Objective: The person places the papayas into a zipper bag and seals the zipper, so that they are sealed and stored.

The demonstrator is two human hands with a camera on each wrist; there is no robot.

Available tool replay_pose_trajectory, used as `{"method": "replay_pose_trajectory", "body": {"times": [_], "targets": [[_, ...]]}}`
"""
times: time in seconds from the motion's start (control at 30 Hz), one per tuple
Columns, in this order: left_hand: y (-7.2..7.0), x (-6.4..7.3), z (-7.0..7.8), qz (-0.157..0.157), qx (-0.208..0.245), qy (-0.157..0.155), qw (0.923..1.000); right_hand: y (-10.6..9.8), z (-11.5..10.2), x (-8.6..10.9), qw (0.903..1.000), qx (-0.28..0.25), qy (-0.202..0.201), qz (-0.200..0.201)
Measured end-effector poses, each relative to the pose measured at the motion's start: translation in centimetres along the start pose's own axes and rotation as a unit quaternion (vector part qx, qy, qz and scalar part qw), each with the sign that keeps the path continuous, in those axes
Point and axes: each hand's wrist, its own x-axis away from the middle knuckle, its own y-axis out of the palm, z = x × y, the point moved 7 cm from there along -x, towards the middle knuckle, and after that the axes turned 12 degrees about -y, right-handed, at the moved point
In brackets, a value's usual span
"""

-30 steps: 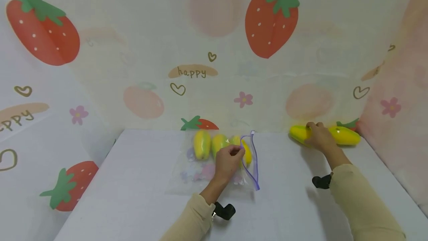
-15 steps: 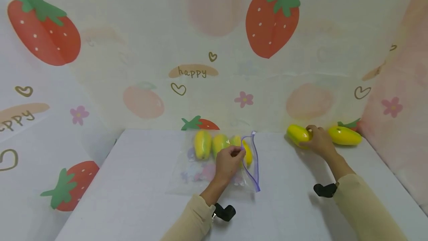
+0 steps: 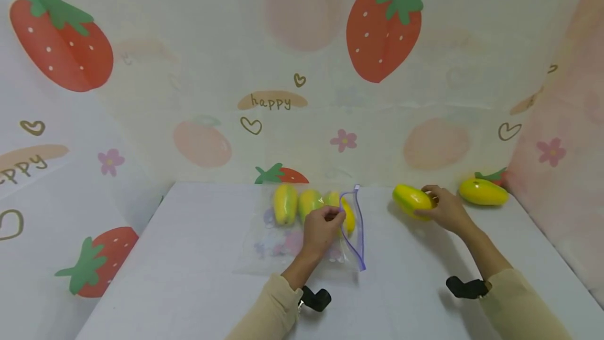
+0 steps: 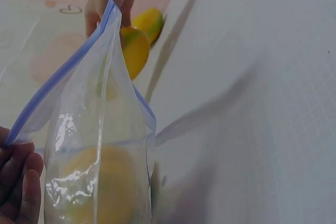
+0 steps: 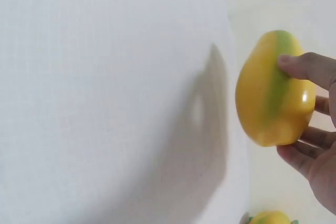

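My left hand (image 3: 321, 232) pinches the purple zip edge of a clear zip bag (image 3: 258, 235) lying on the table. Inside the bag several yellow-green papayas (image 3: 285, 204) lie side by side. The left wrist view has the bag's mouth (image 4: 58, 80) spread apart, fingers (image 4: 21, 182) at its rim. To the right, my right hand (image 3: 450, 211) grips another papaya (image 3: 407, 198) by one end. In the right wrist view the thumb presses the green stripe of this papaya (image 5: 257, 98), with fingers round its other side; its shadow falls on the cloth.
One more papaya (image 3: 483, 192) lies at the table's back right corner. A white cloth covers the table (image 3: 189, 277). Fruit-printed curtains (image 3: 212, 67) stand close behind and on both sides. Each wrist carries a small black camera mount (image 3: 464, 287).
My right hand has drawn the papaya left and a little toward me, away from the one in the corner, turning it on the way. The left hand and bag have stayed put.
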Motion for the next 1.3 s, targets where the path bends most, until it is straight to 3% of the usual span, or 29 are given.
{"method": "replay_pose_trajectory", "body": {"times": [0.4, 0.7, 1.3], "targets": [[0.0, 0.0, 0.1, 0.003, -0.003, -0.002, 1.0, 0.9, -3.9, 2.1, 0.9981, -0.05, -0.036, -0.006], [0.1, 0.0, 0.1, 0.006, -0.003, 0.005, 1.0, 1.6, -6.4, 3.0, 0.9936, -0.072, -0.086, -0.016], [0.2, 0.0, 0.2, 0.002, -0.005, -0.002, 1.0, 3.8, -8.0, 2.8, 0.9897, -0.085, -0.099, -0.059]]}}
